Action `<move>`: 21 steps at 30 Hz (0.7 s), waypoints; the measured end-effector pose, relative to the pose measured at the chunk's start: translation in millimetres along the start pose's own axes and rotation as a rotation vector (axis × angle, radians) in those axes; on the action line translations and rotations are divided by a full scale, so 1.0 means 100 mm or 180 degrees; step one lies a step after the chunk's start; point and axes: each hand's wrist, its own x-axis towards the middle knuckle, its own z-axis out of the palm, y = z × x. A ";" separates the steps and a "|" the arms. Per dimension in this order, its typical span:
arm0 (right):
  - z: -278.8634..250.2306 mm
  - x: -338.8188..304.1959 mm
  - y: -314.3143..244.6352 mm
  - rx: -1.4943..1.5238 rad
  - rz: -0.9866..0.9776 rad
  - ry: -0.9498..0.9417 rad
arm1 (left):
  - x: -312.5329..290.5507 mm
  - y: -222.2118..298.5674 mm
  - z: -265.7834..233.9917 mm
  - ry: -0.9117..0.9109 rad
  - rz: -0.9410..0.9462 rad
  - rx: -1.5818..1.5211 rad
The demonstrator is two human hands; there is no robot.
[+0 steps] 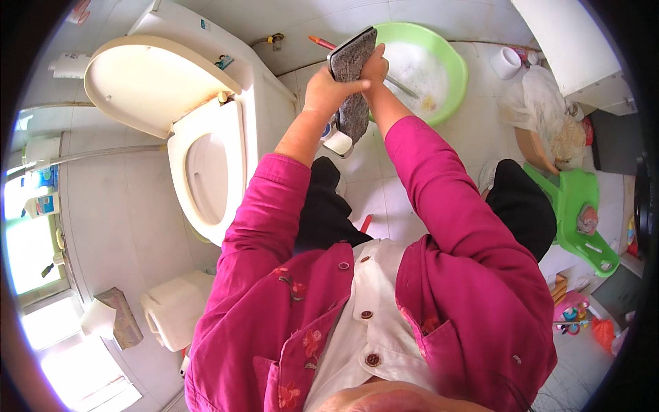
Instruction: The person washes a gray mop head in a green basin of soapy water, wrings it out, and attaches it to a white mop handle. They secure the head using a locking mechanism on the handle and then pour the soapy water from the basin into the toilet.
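A long flat mop head (352,117) with a grey, fuzzy face and a dark smooth edge is held up in front of me, tilted lengthwise. My left hand (328,93) grips its left edge, the thumb stretched across the grey face. On the opposite edge, my right hand (375,69) is closed around the upper part. Just behind lies a green basin (456,86) with white suds (412,62) in it. A thin metal rod (401,87) slants over the suds, and a red-orange stick end (321,42) shows left of the mop head; whether they join is hidden.
To the left stands a toilet (237,151) with its lid (147,79) raised. A white cylindrical thing (338,143) is by the mop head's lower end. At right are a plastic bag (539,96), a white roll (506,63) and a green plastic stool (576,199).
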 end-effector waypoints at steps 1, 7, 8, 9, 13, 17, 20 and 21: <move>-0.03 0.07 0.04 -0.0113 -0.0069 0.0055 | 0.02 -0.08 -0.03 -0.0368 -0.0073 0.0311; 0.02 0.10 0.12 -0.0043 -0.0249 0.0191 | -0.04 -0.08 -0.09 -0.0876 -0.0536 0.1525; 0.01 0.09 0.11 -0.0075 -0.0228 0.0165 | -0.06 -0.02 -0.05 -0.0729 -0.0650 0.1710; 0.02 0.11 0.12 -0.0115 -0.0218 0.0142 | -0.08 0.03 -0.04 -0.0583 -0.0760 0.1882; 0.05 0.27 0.23 -0.0125 -0.0230 0.0260 | 0.01 -0.09 0.02 -0.0502 -0.0473 0.1847; -0.01 0.32 0.18 0.0470 0.0300 -0.0110 | 0.05 -0.14 0.05 -0.0588 -0.0188 0.1983; -0.14 0.32 -0.12 0.1271 -0.0151 -0.0442 | 0.07 -0.15 0.07 -0.0618 -0.0070 0.2033; -0.21 0.30 -0.25 0.1534 -0.0474 -0.0559 | 0.06 -0.15 0.09 -0.0637 -0.0050 0.2044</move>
